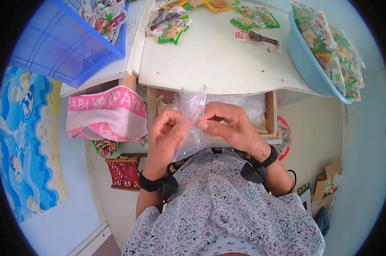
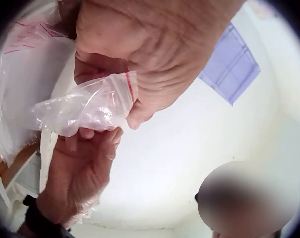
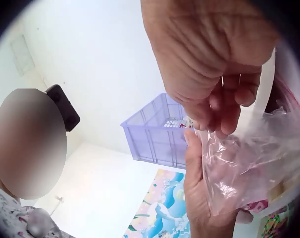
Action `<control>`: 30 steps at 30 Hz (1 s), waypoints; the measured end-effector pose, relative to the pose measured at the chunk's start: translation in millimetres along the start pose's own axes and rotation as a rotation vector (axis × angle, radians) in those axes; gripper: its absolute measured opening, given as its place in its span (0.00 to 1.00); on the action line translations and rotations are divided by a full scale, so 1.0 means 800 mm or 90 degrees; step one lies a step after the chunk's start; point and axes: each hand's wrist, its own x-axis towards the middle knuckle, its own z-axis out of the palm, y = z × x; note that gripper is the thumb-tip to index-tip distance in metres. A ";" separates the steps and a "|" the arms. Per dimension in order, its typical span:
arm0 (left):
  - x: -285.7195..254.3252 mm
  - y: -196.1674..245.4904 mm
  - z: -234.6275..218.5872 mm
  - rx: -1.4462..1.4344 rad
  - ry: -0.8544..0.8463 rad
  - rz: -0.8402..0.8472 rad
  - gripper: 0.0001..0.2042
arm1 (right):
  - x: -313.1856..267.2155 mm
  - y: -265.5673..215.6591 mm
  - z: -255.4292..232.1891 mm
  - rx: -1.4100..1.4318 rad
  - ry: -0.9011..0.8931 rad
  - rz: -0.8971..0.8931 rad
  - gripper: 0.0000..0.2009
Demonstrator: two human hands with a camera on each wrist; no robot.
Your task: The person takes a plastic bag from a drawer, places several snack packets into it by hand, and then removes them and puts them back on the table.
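A clear zip-lock bag with a red line along its seal is held up in front of the person's body, over an open drawer. The left hand grips the bag's side, fingers curled and thumb on the plastic. At the bag's red-lined edge, the right hand pinches with thumb and forefinger. The plastic looks thin and crumpled in the left wrist view, and no contents show in it. More clear bags lie inside the drawer.
Packaged snacks are spread on the white tabletop. A blue basin heaped with packets stands right, a blue crate with packets left. A pink towel hangs beside the drawer; a red-rimmed basket sits below, right.
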 end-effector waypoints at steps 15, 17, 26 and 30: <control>0.017 0.088 0.030 0.275 0.178 0.959 0.07 | 0.037 -0.058 -0.002 0.015 0.034 -0.271 0.05; 0.033 0.101 0.042 0.286 0.149 1.057 0.08 | 0.051 -0.065 -0.004 -0.023 0.051 -0.309 0.05; 0.159 0.049 0.040 0.286 0.024 0.283 0.05 | 0.054 0.000 -0.090 -0.247 0.178 -0.051 0.06; 0.197 0.017 0.035 0.232 0.012 0.204 0.03 | 0.045 -0.005 -0.145 -0.426 0.242 -0.092 0.05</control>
